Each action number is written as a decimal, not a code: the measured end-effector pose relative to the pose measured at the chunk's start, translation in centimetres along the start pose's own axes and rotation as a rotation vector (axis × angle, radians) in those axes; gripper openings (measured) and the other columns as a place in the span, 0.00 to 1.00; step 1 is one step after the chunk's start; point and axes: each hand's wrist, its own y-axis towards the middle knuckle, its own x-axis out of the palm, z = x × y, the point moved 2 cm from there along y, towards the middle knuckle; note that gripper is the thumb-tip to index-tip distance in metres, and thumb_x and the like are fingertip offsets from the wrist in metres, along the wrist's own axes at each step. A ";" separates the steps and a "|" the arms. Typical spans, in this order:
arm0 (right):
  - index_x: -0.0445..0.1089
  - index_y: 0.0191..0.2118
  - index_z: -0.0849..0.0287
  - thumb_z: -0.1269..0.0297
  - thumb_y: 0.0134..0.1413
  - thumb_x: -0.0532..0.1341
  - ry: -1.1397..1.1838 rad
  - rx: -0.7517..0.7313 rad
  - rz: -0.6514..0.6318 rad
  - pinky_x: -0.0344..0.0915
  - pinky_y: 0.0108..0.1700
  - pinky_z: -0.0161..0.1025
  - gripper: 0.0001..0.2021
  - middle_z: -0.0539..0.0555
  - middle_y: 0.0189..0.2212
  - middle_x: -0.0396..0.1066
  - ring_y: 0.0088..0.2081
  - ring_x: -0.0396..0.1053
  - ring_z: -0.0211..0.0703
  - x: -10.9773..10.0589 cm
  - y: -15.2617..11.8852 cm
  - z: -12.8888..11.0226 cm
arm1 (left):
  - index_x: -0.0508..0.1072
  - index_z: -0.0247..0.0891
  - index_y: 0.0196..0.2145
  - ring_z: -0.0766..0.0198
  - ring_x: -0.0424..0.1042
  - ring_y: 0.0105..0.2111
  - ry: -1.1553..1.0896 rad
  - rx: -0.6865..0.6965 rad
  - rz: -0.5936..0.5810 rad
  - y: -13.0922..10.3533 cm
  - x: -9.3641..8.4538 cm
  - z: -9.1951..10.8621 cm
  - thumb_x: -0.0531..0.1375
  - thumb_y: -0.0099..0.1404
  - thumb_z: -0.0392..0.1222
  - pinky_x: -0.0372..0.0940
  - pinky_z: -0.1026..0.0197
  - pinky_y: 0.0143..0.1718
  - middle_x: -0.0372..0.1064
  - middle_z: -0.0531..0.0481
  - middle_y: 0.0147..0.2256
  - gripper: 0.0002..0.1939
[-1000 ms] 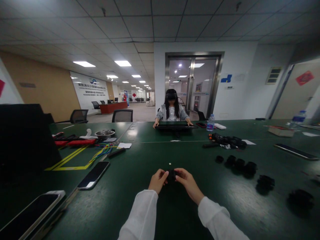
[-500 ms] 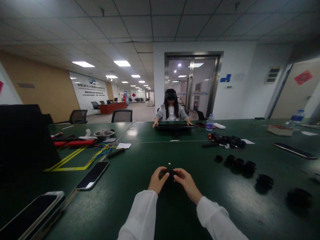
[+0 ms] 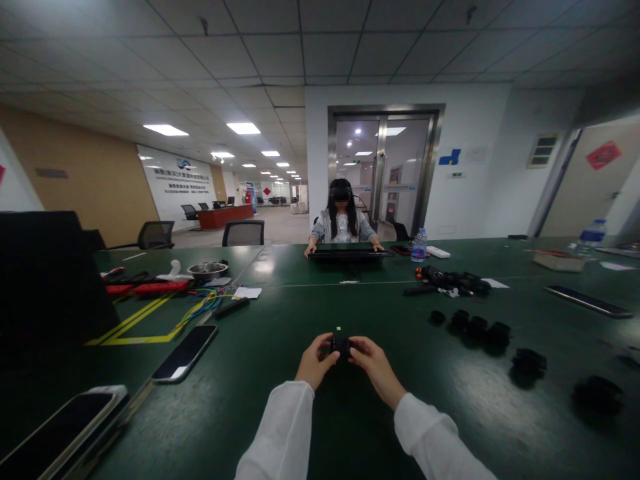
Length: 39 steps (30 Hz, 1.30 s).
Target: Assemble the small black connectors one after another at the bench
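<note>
A large office with white ceiling panels and a glass door [image 3: 407,170] in a metal frame lies behind a dark green table [image 3: 280,307]. At the lower centre of the frame, just above the tabletop or resting on it (I cannot tell which), is a small black piece [image 3: 341,346]. The left hand [image 3: 314,365] has its grip on one side of it, thumb and fingers curled in; the right hand [image 3: 373,367] pinches the other side. It is too dark to tell whether this is one part or two.

Handling it well likely calls for light, even fingertip pressure, both hands level, and the edges kept in sight rather than covered by the thumbs. The piece looks matte and stubby, probably hard plastic.

Just beyond it lies a pale scrap [image 3: 339,329]. Toward the right, chunky black parts [image 3: 499,335] with uneven edges trail down the table. At the left, a smooth, glassy phone [image 3: 185,353] lies below thin coloured wires [image 3: 197,310] and a shiny round metal bowl [image 3: 208,268]. Farther back, a clear plastic bottle [image 3: 419,247] stands right of a seated person [image 3: 343,223].
</note>
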 end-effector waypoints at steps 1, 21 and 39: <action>0.66 0.35 0.58 0.63 0.37 0.63 -0.002 -0.003 -0.004 0.63 0.42 0.46 0.14 0.53 0.37 0.66 0.41 0.65 0.48 0.0 0.0 0.1 | 0.61 0.37 0.46 0.67 0.67 0.26 -0.002 -0.008 0.005 0.0 0.0 -0.1 0.59 0.52 0.42 0.62 0.66 0.24 0.64 0.47 0.35 0.23; 0.66 0.35 0.58 0.62 0.41 0.61 0.021 -0.014 -0.005 0.63 0.40 0.42 0.12 0.53 0.37 0.66 0.40 0.65 0.45 -0.3 0.1 0.3 | 0.58 0.39 0.50 0.72 0.65 0.18 0.044 0.052 -0.064 -0.4 0.3 0.5 0.56 0.52 0.35 0.63 0.67 0.20 0.62 0.55 0.26 0.26; 0.66 0.35 0.59 0.66 0.37 0.62 0.012 -0.017 -0.027 0.62 0.41 0.43 0.13 0.53 0.35 0.66 0.40 0.64 0.46 0.0 -0.2 -0.2 | 0.61 0.36 0.29 0.68 0.66 0.18 0.195 -0.042 0.011 -0.3 0.4 0.6 0.55 0.52 0.55 0.58 0.67 0.19 0.64 0.54 0.21 0.18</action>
